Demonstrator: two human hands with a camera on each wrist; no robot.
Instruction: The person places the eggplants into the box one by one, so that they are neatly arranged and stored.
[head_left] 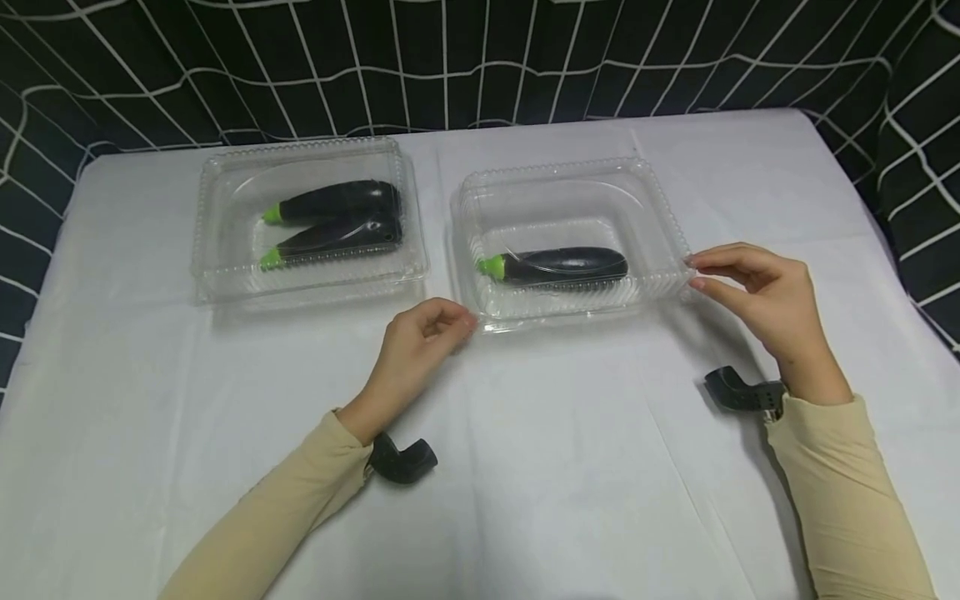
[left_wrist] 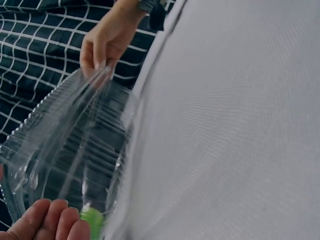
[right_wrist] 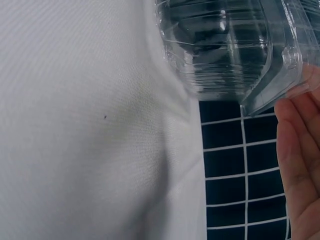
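A clear plastic box (head_left: pixel 551 200) lies between the two hands, with one dark eggplant (head_left: pixel 570 265) inside, its green stem end toward the left. At the box's front left corner, my left hand (head_left: pixel 416 354) pinches the edge between thumb and fingers. My right hand (head_left: pixel 776 296) holds the right edge near the front corner, thumb below and fingers above. In the left wrist view, curled fingers (left_wrist: pixel 52 222) show beside the ribbed plastic and the green stem end (left_wrist: pixel 92 217). The right wrist view shows the right hand (right_wrist: pixel 302 155) at the box's corner.
To the left stands a second clear plastic box (head_left: pixel 232 179) holding two eggplants (head_left: pixel 341 200) with green stem ends. Both boxes are on a white cloth-covered table (head_left: pixel 555 467). A dark, white-gridded cloth (head_left: pixel 495 50) hangs behind and at the sides.
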